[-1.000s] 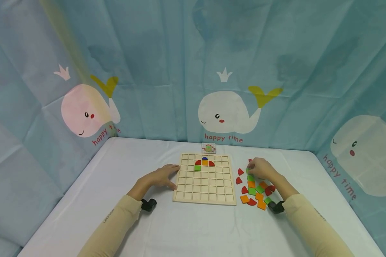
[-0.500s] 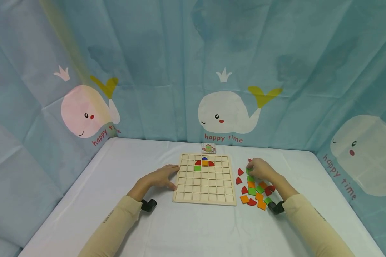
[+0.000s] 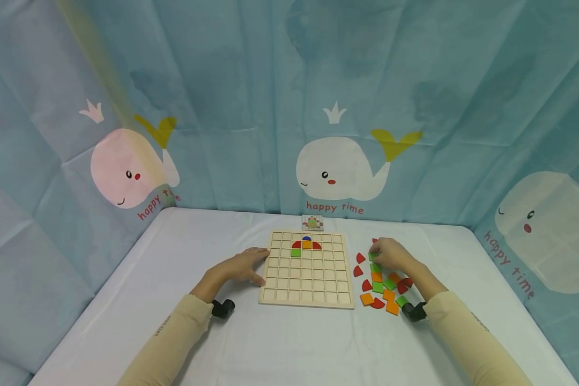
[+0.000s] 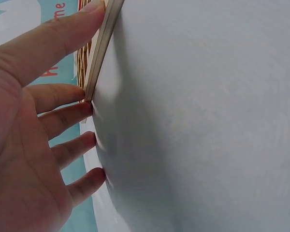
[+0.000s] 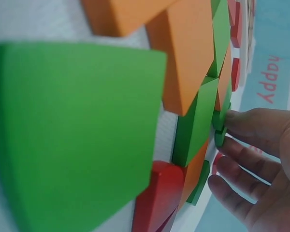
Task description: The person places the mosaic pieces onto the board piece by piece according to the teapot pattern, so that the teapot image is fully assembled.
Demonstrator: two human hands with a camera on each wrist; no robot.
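A wooden grid board [image 3: 306,306] lies on the white-covered table. On it sit a blue piece [image 3: 306,238], an orange square [image 3: 307,245], two red quarter-round pieces and a green square [image 3: 296,252]. My left hand [image 3: 243,265] rests at the board's left edge, fingers spread and nearly straight, thumb on the rim in the left wrist view. Right of the board, my right hand [image 3: 390,253] pinches a green square tile [image 3: 372,257] between thumb and fingertips. In the right wrist view, thumb [image 5: 246,123] and forefinger meet at that tile, which they partly cover.
Loose orange squares [image 3: 367,299], green squares [image 3: 378,287] and red quarter-rounds [image 3: 361,258] lie scattered right of the board, several of each. A small pattern card [image 3: 312,223] lies behind the board. A blue whale-print curtain [image 3: 241,161] surrounds the table.
My right hand has shifted very slightly left over the green tile since the earliest frame. My left hand and the pieces on the board stay where they were.
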